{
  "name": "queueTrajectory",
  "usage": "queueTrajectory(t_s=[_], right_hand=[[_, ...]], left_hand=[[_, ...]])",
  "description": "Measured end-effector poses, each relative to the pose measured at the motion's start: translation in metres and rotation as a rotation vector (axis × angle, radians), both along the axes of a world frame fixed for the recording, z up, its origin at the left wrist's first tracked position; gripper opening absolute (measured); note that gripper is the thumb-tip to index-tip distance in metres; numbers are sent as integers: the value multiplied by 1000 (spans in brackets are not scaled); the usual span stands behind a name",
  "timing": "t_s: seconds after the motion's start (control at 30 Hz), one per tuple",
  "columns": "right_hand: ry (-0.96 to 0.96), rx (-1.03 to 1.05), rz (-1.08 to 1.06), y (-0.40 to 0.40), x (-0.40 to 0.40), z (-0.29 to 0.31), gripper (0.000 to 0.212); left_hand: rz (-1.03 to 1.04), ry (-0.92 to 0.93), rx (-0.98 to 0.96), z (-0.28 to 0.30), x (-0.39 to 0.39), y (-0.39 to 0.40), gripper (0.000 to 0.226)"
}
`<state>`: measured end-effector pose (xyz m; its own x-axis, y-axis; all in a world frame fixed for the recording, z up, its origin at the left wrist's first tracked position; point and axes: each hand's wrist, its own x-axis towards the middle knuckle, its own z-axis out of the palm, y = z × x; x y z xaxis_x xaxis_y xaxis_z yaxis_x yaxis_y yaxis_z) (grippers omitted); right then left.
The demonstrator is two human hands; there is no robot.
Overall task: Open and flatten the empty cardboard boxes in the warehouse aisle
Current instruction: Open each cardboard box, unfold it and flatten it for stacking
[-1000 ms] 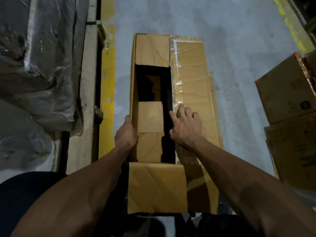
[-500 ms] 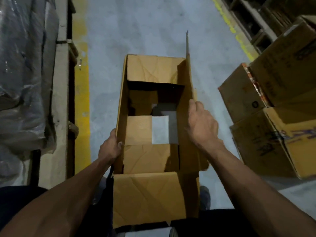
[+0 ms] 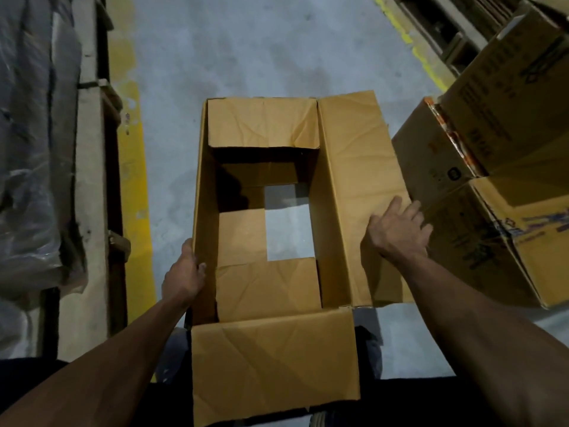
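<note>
Cardboard box (image 3: 354, 167), near flap cut off below

**One head-worn view, looking down**

A single wide-angle camera on the person's head faces forward and steeply down, close above the open cardboard box (image 3: 261, 211) and the grey floor (image 3: 246, 50). Both forearms enter from the bottom edge.
</note>
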<state>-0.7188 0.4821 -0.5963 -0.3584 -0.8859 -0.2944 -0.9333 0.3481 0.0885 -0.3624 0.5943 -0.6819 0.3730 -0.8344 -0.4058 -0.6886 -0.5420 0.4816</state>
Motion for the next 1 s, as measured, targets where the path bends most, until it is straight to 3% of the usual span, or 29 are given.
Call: queueTrajectory(t_s=[0.17,0.27,0.33,0.47,0.9,1.0], right_hand=[[-171,122,-9,0,14,-19,83],[-382,201,7,3,32,-27,94],[-469,238,4,7,43,-32,90],[-393,229,49,17,53,-33,48],[-375,220,-86,82,55,-23,46],[-363,194,-87,84,54,-19,36]], left_hand=[[17,15,-25,-4,1,-1,59],[23,16,-23,-4,1,-3,58],[35,27,-4,-2,1,-6,56],[30,54,38,5,1,-12,47],[64,76,192,33,-3,30,20],[97,34,190,44,-8,31,13]])
